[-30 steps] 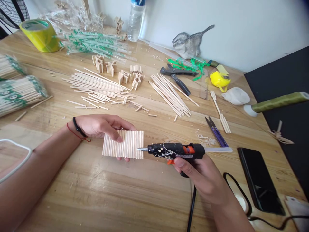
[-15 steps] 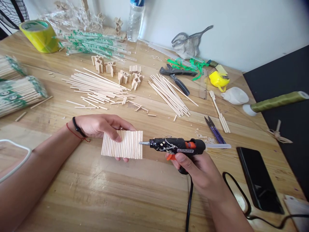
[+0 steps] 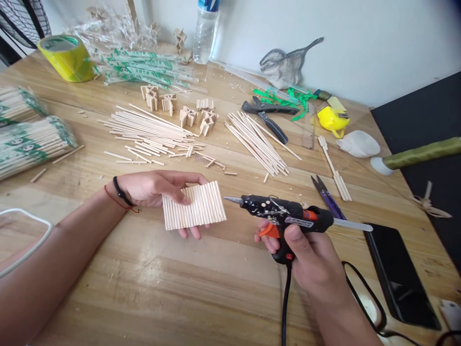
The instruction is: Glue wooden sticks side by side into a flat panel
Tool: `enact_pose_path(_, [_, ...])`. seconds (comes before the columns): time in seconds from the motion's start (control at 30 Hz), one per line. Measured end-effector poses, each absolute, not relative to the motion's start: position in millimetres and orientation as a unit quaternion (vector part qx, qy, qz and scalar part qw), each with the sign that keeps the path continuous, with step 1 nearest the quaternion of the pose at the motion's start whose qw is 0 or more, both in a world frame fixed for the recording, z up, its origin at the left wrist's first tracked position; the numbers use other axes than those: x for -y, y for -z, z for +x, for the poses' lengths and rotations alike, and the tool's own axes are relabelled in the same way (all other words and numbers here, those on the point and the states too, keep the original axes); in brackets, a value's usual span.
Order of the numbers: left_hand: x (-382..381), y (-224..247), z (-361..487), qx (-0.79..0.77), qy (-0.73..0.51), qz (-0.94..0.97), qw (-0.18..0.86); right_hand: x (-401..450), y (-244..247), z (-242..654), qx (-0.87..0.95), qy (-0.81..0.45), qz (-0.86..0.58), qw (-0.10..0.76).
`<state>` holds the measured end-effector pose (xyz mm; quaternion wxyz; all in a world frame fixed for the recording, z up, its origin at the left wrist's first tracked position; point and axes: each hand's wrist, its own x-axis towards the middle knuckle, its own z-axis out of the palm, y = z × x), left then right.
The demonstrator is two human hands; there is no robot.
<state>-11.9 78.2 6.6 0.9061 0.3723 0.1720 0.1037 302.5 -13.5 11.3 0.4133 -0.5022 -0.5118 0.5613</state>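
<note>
Between the thumb and fingers of my left hand [image 3: 167, 190] is a flat panel of short wooden sticks [image 3: 196, 207] laid side by side, tilted up at its right end. My right hand [image 3: 313, 254] is wrapped round the handle of a black hot glue gun [image 3: 277, 211], its fingers by the orange trigger. The metal nozzle points left, a small gap away from the panel's right edge. A white glue stick [image 3: 355, 224] juts out of the gun's back. Beyond my hands lie loose thin sticks [image 3: 151, 127] and a second bundle of sticks [image 3: 255, 144].
Small stick-built pieces [image 3: 188, 116] stand behind the loose sticks. Black pliers [image 3: 273, 127], purple scissors [image 3: 327, 197] and a black phone [image 3: 401, 278] lie to the right. Bagged sticks [image 3: 32, 144] and yellow tape [image 3: 66, 57] are at left. The gun's cord [image 3: 285, 302] runs toward the front.
The glue gun has pulled back to the right, its nozzle leaving the panel's right edge. The panel has turned slightly, its right end rising. The whole view has shifted a little.
</note>
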Motion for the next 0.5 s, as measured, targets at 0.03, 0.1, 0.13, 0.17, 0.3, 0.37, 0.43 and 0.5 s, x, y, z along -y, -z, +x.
enact_pose_path(0.03, [-78.5,-5.5,-11.8,-0.169,-0.106,0.370,0.907,14.0,-12.2,300.4,0.495,-0.566,-0.505,0.423])
enact_pose_path(0.1, [-78.9,-4.2,-11.6,-0.162,-0.113,0.368,0.909,14.4,-13.3,298.0,0.474,-0.568,-0.513,0.436])
enact_pose_path(0.13, [-79.0,-4.1,-11.6,-0.158,-0.118,0.367,0.909,14.3,-13.0,297.9,0.473,-0.569,-0.511,0.438])
enact_pose_path(0.17, [-79.0,-4.4,-11.6,-0.155,-0.123,0.366,0.909,14.0,-11.9,298.8,0.479,-0.569,-0.505,0.437])
enact_pose_path(0.3, [-78.3,-7.3,-11.9,-0.172,-0.132,0.374,0.902,11.6,-4.2,306.5,0.525,-0.569,-0.471,0.423])
enact_pose_path(0.37, [-78.1,-8.7,-11.7,-0.182,-0.135,0.382,0.896,11.2,-1.8,308.9,0.537,-0.568,-0.464,0.416])
enact_pose_path(0.43, [-78.0,-9.6,-11.3,-0.177,-0.136,0.387,0.894,12.1,-2.2,308.7,0.533,-0.570,-0.466,0.417])
enact_pose_path(0.5, [-78.0,-10.0,-10.7,-0.167,-0.136,0.389,0.896,13.9,-4.6,307.0,0.515,-0.572,-0.481,0.420])
